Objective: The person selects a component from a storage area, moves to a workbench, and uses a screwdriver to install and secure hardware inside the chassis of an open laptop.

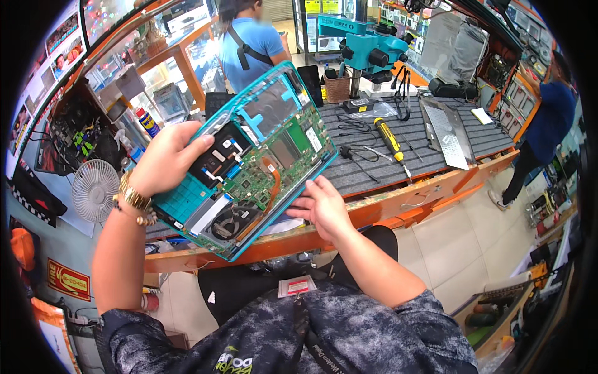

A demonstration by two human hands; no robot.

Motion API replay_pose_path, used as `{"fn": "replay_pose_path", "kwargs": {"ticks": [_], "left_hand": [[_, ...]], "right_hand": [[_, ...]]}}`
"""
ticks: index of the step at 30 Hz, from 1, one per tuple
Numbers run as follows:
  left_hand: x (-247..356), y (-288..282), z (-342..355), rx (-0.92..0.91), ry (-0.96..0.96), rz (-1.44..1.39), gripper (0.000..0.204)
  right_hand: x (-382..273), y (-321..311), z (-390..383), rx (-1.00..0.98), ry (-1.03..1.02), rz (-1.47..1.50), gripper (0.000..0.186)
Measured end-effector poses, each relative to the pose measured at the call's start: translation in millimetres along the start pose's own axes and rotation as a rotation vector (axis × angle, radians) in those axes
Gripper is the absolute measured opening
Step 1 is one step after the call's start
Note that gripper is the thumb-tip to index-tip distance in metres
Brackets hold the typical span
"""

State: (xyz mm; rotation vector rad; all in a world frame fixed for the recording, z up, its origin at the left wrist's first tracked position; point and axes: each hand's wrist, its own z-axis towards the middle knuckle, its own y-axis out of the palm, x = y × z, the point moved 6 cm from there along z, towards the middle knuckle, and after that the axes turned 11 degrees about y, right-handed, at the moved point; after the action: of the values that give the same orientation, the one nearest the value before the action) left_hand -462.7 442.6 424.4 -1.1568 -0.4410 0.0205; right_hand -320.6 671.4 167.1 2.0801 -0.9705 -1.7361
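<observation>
My left hand (171, 156) grips an opened teal laptop chassis (299, 137) by its left side, thumb over the rim, holding it tilted above the bench's front. Its exposed interior shows a green circuit board, a copper heat pipe, a fan and ribbon cables. My right hand (321, 206) is at the lower right edge, fingers apart and partly extended; whether its fingertips touch the chassis is unclear. To the right on the grey ribbed mat lie a yellow-handled screwdriver (386, 137), thin tools, cables and a silver keyboard panel (451, 140).
A teal microscope (361, 47) stands at the bench's back. A white fan (92, 190) and a spray can (147, 123) are left. One person (249, 53) in light blue is beyond the bench, another (548, 118) at right. The orange drawer edge (423, 193) runs below the mat.
</observation>
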Motion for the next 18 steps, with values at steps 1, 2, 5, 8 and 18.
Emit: {"fn": "replay_pose_path", "kwargs": {"ticks": [1, 2, 5, 8, 18], "left_hand": [[6.9, -9.9, -9.6, 0.029, 0.004, 0.057, 0.033], [9.9, -8.3, -19.4, 0.018, 0.003, 0.066, 0.033], [24.2, -14.0, -47.9, 0.391, 0.034, -0.264, 0.025], [13.0, 6.5, -87.8, 0.653, 0.047, -0.288, 0.020], [0.1, 123.0, -113.3, 1.192, 0.066, -0.198, 0.027]], "right_hand": [[-7.8, 11.6, -2.1, 0.011, -0.017, 0.058, 0.044], [-17.0, 23.4, -2.7, 0.007, -0.016, 0.071, 0.044], [-72.1, 53.4, -5.5, 0.001, -0.299, 0.050, 0.045], [-121.5, 75.0, 11.3, -0.022, -0.590, 0.005, 0.044], [-168.1, 110.9, 59.5, -0.254, -0.912, -0.201, 0.041]]}}
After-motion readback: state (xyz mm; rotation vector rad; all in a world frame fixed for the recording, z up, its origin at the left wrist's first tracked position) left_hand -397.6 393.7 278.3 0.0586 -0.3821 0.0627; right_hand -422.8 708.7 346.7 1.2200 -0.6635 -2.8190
